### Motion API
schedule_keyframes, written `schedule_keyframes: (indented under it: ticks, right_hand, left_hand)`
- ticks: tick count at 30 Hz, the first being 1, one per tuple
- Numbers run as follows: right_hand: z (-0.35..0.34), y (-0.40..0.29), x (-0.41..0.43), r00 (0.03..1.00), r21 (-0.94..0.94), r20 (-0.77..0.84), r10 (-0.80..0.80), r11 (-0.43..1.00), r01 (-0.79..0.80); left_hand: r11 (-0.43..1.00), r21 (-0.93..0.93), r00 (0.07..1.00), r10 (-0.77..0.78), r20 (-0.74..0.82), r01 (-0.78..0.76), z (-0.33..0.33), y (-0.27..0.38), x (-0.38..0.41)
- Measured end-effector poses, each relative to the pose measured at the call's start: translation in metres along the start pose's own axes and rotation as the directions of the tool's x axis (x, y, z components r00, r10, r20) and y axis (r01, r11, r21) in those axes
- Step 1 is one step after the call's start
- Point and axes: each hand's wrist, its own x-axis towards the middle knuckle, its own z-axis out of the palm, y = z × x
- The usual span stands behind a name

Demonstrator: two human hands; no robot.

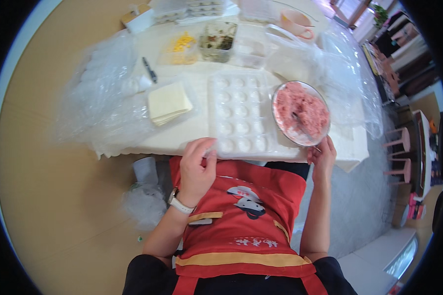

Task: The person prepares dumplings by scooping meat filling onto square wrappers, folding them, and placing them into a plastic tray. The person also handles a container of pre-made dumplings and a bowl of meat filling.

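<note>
My left hand, fingers curled, is at the front left corner of a clear plastic tray with rows of round moulded hollows. Whether its fingertips pinch something small or the tray's edge cannot be made out. My right hand is at the near right rim of a round bowl. A thin object shows by its fingers, too small to identify. Pink minced meat fills much of the bowl, with a metal spoon stuck in it. Left of the tray lies a stack of square pale dough wrappers.
Behind the tray stand a container of yellow corn kernels and a container of dark, mixed food. A pen lies farther left. Plastic bags cover the left end. A pinkish cup stands at the far right.
</note>
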Motion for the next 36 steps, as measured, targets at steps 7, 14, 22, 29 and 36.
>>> schedule_keyframes:
  ticks: [7,14,22,29,36]
  right_hand:
    - [-0.005,-0.008,0.01,0.995,-0.207,0.074,-0.065,0.975,0.079]
    - [-0.003,-0.014,0.025,0.986,-0.396,0.071,-0.153,0.903,0.169]
    - [-0.014,-0.004,0.033,0.979,-0.45,0.065,-0.195,0.87,0.203]
    - [-0.015,-0.03,0.026,0.99,-0.38,0.142,0.006,0.924,0.049]
    - [-0.008,-0.059,-0.008,0.869,-0.706,-0.016,-0.495,0.621,0.341]
  left_hand:
    - [0.92,0.375,0.961,0.195,-0.197,-0.109,-0.052,-0.025,0.067]
    - [0.903,0.414,0.994,0.104,0.044,-0.113,-0.054,-0.035,0.098]
    - [0.926,0.37,0.995,0.055,0.083,-0.082,-0.062,-0.045,0.111]
    - [0.979,0.044,0.978,-0.194,-0.077,0.197,-0.077,-0.05,0.128]
    - [0.595,-0.783,0.879,-0.455,-0.142,0.182,-0.111,-0.077,0.156]
